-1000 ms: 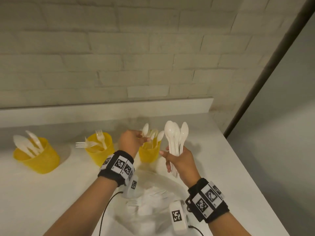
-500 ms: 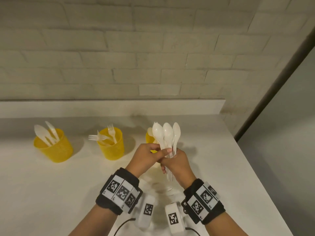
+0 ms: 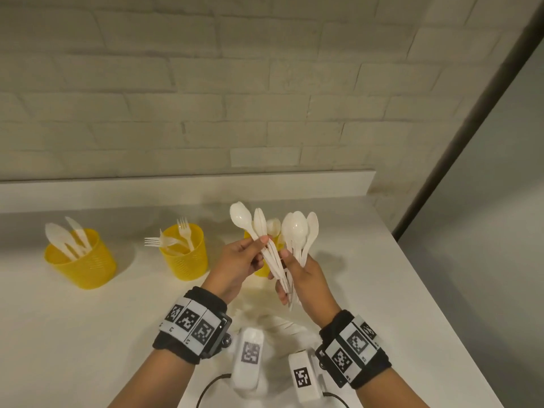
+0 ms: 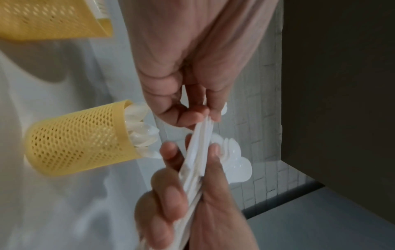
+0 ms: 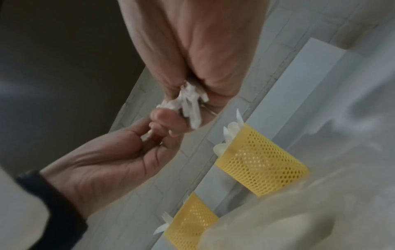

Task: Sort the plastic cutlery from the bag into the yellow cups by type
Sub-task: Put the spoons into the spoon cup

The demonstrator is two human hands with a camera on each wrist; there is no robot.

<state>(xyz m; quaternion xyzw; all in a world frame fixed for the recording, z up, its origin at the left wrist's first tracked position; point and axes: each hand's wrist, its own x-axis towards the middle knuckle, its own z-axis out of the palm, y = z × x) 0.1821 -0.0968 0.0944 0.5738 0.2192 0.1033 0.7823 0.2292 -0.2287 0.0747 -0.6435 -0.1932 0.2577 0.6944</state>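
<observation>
My right hand (image 3: 295,273) grips a bundle of white plastic spoons (image 3: 297,228) by the handles, bowls up. My left hand (image 3: 259,245) pinches two spoons (image 3: 241,214) from that bundle, fanned out to the left; their handles still cross the bundle low down. In the left wrist view my left fingers (image 4: 198,110) pinch the handles just above the right hand (image 4: 192,203). Three yellow mesh cups stand behind: one with knives (image 3: 81,262), one with forks (image 3: 184,254), and one with spoons (image 4: 79,138), mostly hidden behind my hands in the head view. The clear bag (image 3: 273,322) lies under my wrists.
The white table (image 3: 382,290) ends at its right edge close to my right arm. A raised ledge (image 3: 176,189) and a brick wall close the back. In the right wrist view the spoon cup (image 5: 260,162) and the fork cup (image 5: 190,219) stand along the ledge.
My left hand came back from the spoon cup to the bundle, took hold of two spoons and has drawn them to the left. The right hand has stayed about where it was.
</observation>
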